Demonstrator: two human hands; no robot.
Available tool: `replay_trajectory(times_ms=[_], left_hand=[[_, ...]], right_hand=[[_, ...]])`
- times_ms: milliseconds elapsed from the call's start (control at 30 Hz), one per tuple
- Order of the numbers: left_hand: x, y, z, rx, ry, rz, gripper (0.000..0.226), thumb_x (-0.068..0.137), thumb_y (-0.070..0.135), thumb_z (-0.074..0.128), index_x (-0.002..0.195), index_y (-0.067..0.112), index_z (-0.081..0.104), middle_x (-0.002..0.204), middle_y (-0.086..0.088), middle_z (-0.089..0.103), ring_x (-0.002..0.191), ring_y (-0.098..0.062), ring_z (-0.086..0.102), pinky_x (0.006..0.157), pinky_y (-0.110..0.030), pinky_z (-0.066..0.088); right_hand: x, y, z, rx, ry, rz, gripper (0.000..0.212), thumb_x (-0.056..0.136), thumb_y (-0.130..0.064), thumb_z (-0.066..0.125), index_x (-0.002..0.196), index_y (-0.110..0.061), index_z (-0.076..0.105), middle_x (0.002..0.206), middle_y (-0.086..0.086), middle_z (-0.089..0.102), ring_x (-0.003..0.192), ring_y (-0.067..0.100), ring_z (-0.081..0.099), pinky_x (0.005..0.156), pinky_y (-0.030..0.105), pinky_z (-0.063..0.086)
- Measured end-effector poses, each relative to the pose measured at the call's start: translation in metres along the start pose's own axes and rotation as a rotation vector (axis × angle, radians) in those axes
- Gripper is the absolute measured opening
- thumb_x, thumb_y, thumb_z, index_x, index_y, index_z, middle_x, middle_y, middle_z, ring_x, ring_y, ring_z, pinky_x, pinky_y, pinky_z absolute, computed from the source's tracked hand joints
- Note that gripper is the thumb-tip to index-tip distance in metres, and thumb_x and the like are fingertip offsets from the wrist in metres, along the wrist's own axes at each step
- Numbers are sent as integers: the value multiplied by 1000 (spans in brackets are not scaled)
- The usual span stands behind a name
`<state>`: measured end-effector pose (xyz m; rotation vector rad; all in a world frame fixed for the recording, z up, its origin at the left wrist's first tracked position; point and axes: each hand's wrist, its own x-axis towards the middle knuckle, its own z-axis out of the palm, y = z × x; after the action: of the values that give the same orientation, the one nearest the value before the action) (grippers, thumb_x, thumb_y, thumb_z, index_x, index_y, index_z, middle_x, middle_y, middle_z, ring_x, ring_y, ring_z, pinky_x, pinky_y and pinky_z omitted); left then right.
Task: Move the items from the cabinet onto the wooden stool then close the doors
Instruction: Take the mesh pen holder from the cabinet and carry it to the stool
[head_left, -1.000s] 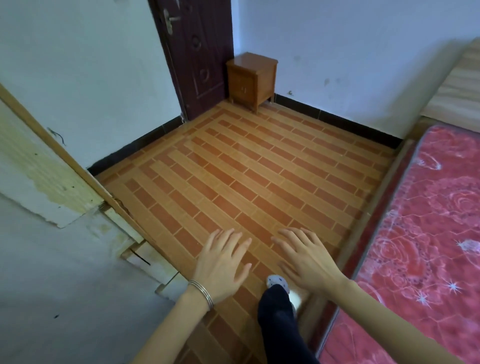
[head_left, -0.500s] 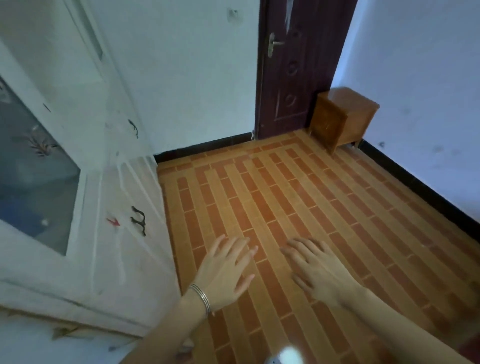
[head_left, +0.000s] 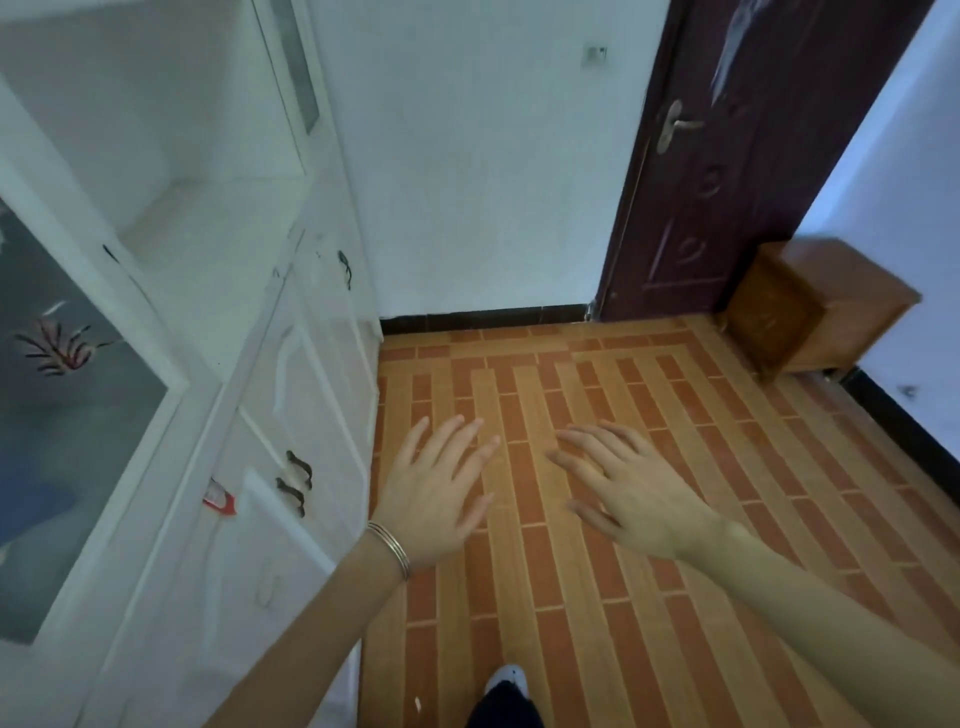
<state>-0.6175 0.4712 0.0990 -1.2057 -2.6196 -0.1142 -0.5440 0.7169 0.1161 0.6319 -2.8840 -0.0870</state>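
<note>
left hand (head_left: 436, 499) w/ silver bangle & right hand (head_left: 631, 491) both spread, empty, just right of tall white cabinet (head_left: 218, 364). small brown wooden stool (head_left: 815, 306) far right of cabinet, top bare. items not visible; looks like nothing moved yet, doors still to shut.

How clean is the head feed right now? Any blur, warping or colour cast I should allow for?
Head view: wide-angle bowing bends the white cabinet and dark door outward; a cool bluish cast washes the wall; the wooden stool and cabinet edges are softly blurred, while the left hand and right hand read fairly sharp.
</note>
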Motion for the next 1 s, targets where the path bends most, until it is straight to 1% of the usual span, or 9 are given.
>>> replay_trajectory(times_ms=[167,267,400,500,600,700,767,933,1000], left_hand=[[84,-34,7,-13,57,-47,56,90,49,35,133,18,51,136,-9,51,129,-27,42,104,-53,28],[124,-50,9,-2,87,-44,55,91,48,35,133,17,51,135,-9,52,128,-27,43,104,-53,31],[144,-68,16,-17,90,-115,53,90,47,37,131,17,52,134,-8,53,127,-27,45,103,-54,35],[158,-95,26,67,54,-180,53,87,46,38,128,17,55,131,-9,55,124,-28,48,104,-53,35],[174,-115,38,96,56,-262,52,87,45,38,127,17,56,131,-10,55,125,-28,47,103,-52,29],[205,-130,54,120,58,-327,50,88,44,40,130,19,52,134,-9,53,127,-27,43,103,-52,27],[234,-137,66,118,67,-374,50,88,44,41,132,20,49,135,-8,52,128,-26,42,103,-51,28],[320,-158,71,130,110,-458,50,88,44,40,130,20,46,132,-9,54,127,-26,42,103,-50,27],[349,-166,69,169,100,-492,49,88,44,39,130,19,47,132,-9,54,125,-29,46,102,-51,27]], right_hand=[[56,72,-18,-63,3,-5,51,94,-47,37,136,-19,41,138,6,46,129,21,39,108,42,30],[91,107,-18,-68,44,-23,51,94,-47,36,137,-19,40,138,6,46,129,22,39,107,43,31],[137,135,-1,-34,65,-74,50,94,-47,35,135,-19,40,136,6,47,128,22,40,107,43,32],[175,154,20,-8,67,-113,49,92,-47,36,135,-22,38,137,4,47,127,20,41,107,42,31],[208,179,42,18,54,-156,49,92,-46,40,135,-24,37,136,2,47,127,17,40,108,40,28],[240,215,58,26,75,-206,47,92,-47,37,133,-24,41,134,0,50,126,15,39,107,38,26],[262,246,66,32,68,-224,46,91,-48,36,131,-26,43,133,-2,51,125,14,40,105,38,27],[318,327,74,63,68,-273,46,91,-48,33,131,-27,43,134,-2,50,125,16,45,103,43,39],[346,354,74,59,67,-322,47,91,-46,32,131,-25,43,135,-2,50,126,17,44,107,42,36]])
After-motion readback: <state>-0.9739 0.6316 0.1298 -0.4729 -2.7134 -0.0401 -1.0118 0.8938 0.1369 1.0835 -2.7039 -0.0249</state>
